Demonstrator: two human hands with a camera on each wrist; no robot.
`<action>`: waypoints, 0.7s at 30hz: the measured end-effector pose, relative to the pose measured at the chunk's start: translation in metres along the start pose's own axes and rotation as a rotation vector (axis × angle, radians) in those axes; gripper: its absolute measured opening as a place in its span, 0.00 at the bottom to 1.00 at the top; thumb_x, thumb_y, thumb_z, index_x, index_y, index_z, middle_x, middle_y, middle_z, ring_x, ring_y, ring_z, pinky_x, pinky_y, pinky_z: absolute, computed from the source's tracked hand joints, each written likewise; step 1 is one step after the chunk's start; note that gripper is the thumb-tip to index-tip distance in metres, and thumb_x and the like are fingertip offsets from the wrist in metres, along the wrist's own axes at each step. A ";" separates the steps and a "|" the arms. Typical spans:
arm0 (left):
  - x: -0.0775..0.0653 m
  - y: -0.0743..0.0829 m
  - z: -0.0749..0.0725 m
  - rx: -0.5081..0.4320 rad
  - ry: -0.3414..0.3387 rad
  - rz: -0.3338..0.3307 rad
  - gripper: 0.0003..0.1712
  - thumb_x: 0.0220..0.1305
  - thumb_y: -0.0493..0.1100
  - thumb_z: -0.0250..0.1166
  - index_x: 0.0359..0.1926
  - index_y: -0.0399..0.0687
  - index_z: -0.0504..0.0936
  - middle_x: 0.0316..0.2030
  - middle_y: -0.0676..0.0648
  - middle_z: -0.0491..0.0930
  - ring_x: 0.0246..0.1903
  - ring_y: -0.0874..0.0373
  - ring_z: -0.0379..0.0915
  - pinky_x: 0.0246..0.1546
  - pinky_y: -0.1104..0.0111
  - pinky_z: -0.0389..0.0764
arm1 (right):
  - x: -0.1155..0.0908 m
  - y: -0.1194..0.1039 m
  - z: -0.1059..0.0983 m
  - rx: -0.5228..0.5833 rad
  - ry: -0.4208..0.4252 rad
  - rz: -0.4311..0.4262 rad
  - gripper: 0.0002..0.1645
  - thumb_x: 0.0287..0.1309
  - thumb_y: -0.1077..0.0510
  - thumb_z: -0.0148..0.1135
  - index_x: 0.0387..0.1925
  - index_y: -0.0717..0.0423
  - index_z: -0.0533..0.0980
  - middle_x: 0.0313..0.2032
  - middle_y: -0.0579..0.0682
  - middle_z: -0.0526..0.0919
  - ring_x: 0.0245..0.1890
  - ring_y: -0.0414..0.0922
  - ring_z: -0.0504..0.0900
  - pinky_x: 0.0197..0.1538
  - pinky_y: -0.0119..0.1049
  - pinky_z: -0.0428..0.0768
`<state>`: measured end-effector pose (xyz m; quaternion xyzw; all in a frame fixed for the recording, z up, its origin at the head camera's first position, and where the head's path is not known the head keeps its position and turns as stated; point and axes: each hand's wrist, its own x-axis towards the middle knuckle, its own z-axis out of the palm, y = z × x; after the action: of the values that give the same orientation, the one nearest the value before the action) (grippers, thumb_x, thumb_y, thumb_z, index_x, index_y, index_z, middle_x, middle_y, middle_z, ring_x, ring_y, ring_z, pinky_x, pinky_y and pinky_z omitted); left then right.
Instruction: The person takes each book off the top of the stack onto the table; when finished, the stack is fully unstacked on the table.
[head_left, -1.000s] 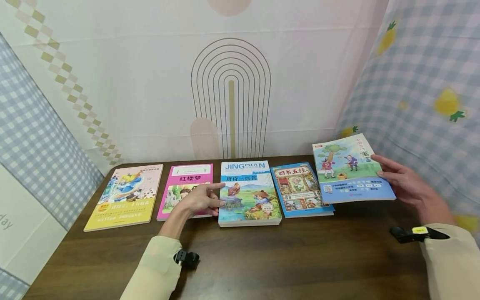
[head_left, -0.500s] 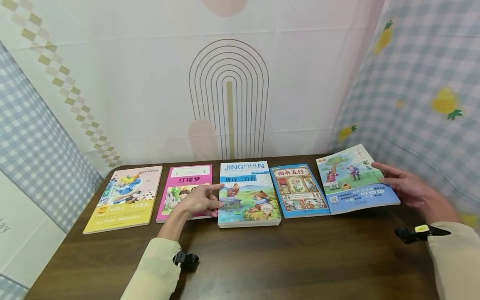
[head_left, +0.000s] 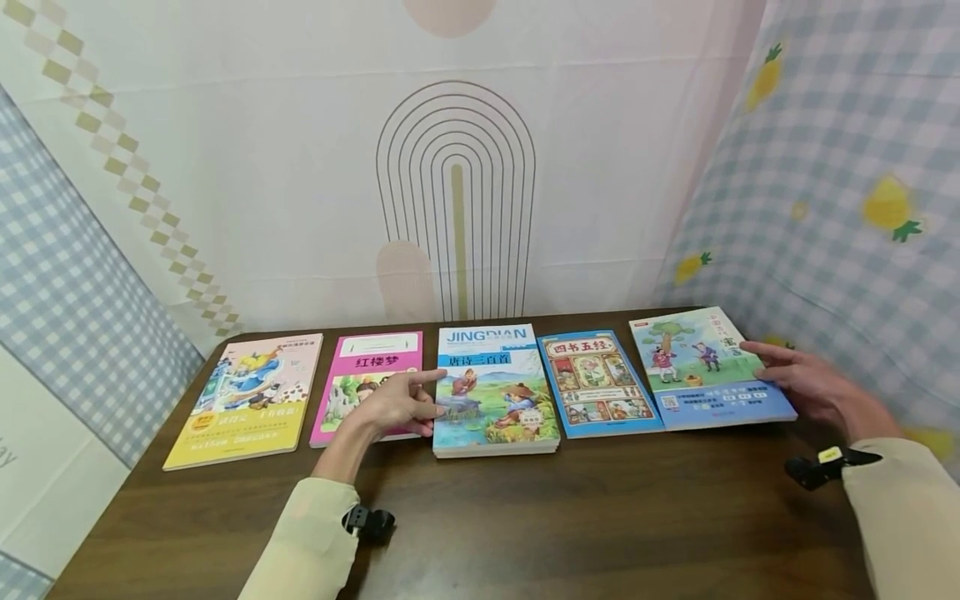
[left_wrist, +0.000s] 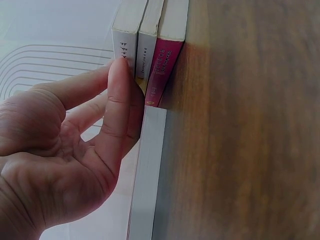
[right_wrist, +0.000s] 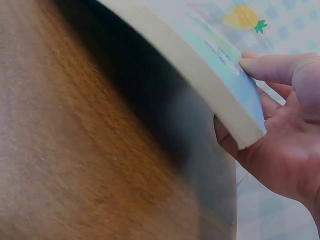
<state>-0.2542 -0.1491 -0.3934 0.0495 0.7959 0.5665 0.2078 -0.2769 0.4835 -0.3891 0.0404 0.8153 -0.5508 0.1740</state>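
Observation:
My right hand pinches the right edge of a paperback book with a tree and two figures on its cover. In the right wrist view the thumb lies on the cover and fingers are underneath; a dark gap shows below the book. The book's left side meets a blue-bordered book. My left hand touches the left side of a short stack of books, topped by one with a landscape cover. Its fingers rest against the spines in the left wrist view, the lowest spine being pink.
A magenta book lies partly under my left forearm and hand. Further left is a pink and yellow book. All lie along the back of a brown wooden table, before a patterned cloth backdrop.
My right hand has lowered the paperback book and shifted it slightly right, off the blue-bordered book that it overlapped. The left hand has stayed at the stack.

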 end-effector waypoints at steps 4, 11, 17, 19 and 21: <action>0.000 0.000 -0.001 0.003 0.002 0.008 0.42 0.69 0.31 0.69 0.80 0.47 0.65 0.33 0.43 0.77 0.23 0.55 0.80 0.29 0.66 0.89 | 0.003 -0.007 0.000 -0.117 0.010 0.015 0.44 0.80 0.59 0.50 0.86 0.48 0.40 0.81 0.75 0.38 0.52 0.32 0.74 0.51 0.29 0.81; -0.003 -0.002 -0.004 0.001 -0.003 0.019 0.42 0.70 0.31 0.69 0.81 0.45 0.64 0.31 0.44 0.77 0.22 0.55 0.80 0.29 0.66 0.89 | 0.010 -0.015 0.004 -0.221 0.046 0.051 0.46 0.76 0.62 0.51 0.84 0.59 0.40 0.79 0.79 0.39 0.70 0.65 0.62 0.51 0.32 0.78; -0.003 -0.003 -0.004 -0.004 -0.006 0.020 0.42 0.69 0.31 0.69 0.81 0.45 0.64 0.31 0.44 0.77 0.23 0.56 0.80 0.29 0.66 0.89 | 0.013 -0.013 0.008 -0.235 0.077 0.071 0.47 0.73 0.66 0.52 0.83 0.58 0.39 0.79 0.80 0.33 0.75 0.73 0.48 0.72 0.64 0.64; -0.003 -0.003 -0.003 -0.004 -0.005 0.020 0.42 0.69 0.31 0.69 0.81 0.45 0.64 0.31 0.44 0.77 0.23 0.56 0.80 0.29 0.66 0.89 | 0.014 -0.011 0.008 -0.244 0.090 0.074 0.47 0.73 0.66 0.52 0.83 0.58 0.40 0.78 0.81 0.34 0.76 0.74 0.46 0.75 0.69 0.57; -0.002 -0.003 -0.003 -0.003 -0.006 0.019 0.42 0.69 0.31 0.69 0.81 0.45 0.65 0.31 0.44 0.77 0.23 0.56 0.80 0.29 0.66 0.89 | 0.014 -0.009 0.008 -0.260 0.102 0.078 0.47 0.72 0.66 0.52 0.83 0.59 0.41 0.78 0.81 0.37 0.75 0.74 0.47 0.75 0.70 0.56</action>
<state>-0.2530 -0.1534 -0.3945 0.0585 0.7938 0.5696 0.2051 -0.2901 0.4710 -0.3881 0.0770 0.8854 -0.4306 0.1571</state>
